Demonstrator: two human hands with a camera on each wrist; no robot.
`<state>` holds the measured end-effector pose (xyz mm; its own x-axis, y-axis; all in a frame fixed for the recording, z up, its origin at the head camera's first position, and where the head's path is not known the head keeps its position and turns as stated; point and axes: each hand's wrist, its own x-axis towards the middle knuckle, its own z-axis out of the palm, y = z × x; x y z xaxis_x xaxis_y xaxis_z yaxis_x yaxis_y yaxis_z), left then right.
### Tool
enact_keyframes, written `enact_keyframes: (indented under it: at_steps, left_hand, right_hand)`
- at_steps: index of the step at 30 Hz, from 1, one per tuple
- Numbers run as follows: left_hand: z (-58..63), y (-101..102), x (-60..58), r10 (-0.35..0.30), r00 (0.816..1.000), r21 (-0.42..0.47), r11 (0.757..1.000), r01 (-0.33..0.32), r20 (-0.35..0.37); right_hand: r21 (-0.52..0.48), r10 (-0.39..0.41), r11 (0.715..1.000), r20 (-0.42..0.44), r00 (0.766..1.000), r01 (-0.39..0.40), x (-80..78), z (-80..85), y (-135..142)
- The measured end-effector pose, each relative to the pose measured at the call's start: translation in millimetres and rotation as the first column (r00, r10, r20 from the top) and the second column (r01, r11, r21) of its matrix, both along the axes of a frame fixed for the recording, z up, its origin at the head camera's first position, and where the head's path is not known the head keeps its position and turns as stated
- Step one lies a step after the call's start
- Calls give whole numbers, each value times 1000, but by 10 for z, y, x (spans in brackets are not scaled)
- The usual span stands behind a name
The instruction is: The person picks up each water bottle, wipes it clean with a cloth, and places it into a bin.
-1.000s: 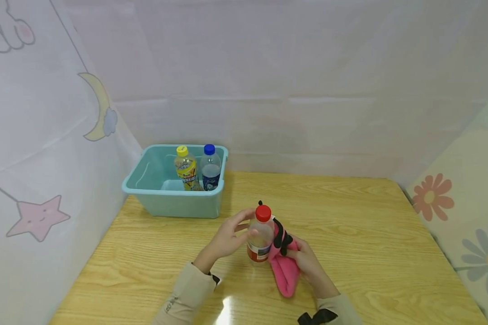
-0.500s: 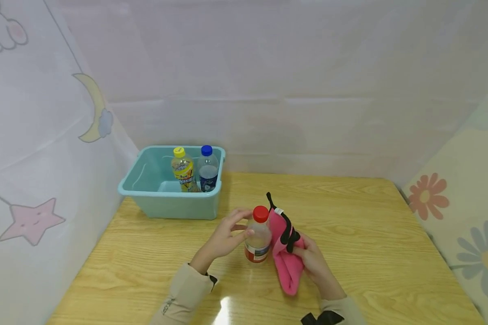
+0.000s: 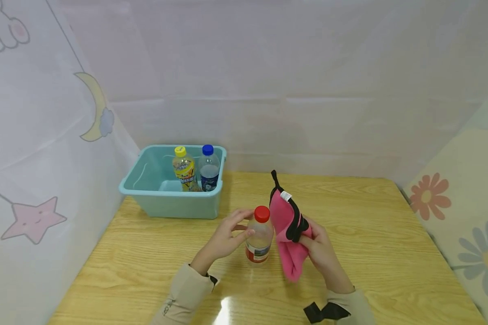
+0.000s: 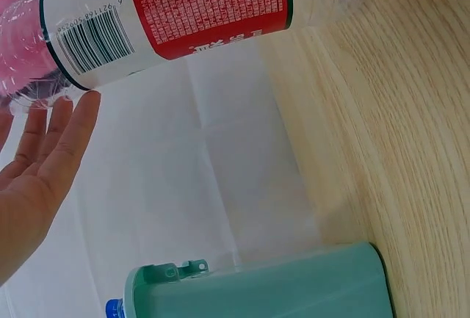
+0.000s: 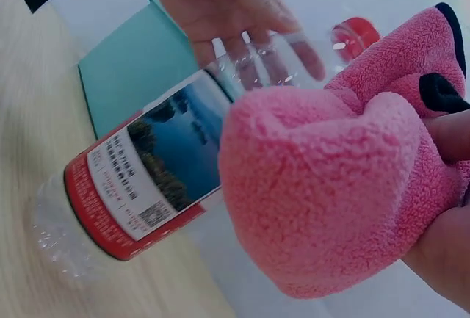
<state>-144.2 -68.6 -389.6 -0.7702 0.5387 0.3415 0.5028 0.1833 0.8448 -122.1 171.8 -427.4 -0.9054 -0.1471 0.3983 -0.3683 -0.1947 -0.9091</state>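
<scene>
A clear plastic bottle (image 3: 260, 237) with a red cap and a red, white and picture label stands upright on the table before me. My left hand (image 3: 224, 237) holds its upper part from the left, thumb in front and fingers behind; in the left wrist view the fingers (image 4: 62, 145) look only gently bent at the shoulder of the bottle. A pink fluffy cloth (image 3: 288, 225) with black trim, a white tag and a hanging loop is bunched in my right hand (image 3: 320, 248), right of the bottle. In the right wrist view the pink cloth (image 5: 323, 193) covers part of the bottle.
At the back left of the wooden table (image 3: 349, 216) stands a light teal tub (image 3: 179, 205). Inside are a yellow-capped bottle (image 3: 185, 171) and a blue-capped bottle (image 3: 209, 171). A white sheet (image 3: 309, 90) hangs behind, with printed sheets at both sides.
My right hand has moved up and slightly right with the pink cloth, and more of the cloth stands above the hand. The bottle and my left hand have stayed nearly in place.
</scene>
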Motion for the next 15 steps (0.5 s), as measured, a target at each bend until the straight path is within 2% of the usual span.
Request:
enact_keyframes:
  at_steps: [1, 7, 9, 15]
  left_hand:
    - [-9, 1, -3, 2, 1000, 5, 1000, -2, 6]
    - [-260, 11, -79, 55, 998, 27, 998, -56, 43]
    - [-321, 12, -84, 79, 997, 20, 997, -80, 17]
    - [-358, 24, -36, 129, 985, 0, 992, -130, -117]
  right_hand:
    - [4, 6, 1000, -19, 1000, -6, 3, 25, -7]
    - [83, -1, 997, -99, 995, 9, 37, 134, -66]
    - [111, -5, 994, -104, 995, 17, 46, 151, -80]
    - [160, -35, 986, -108, 994, 52, 51, 164, -103]
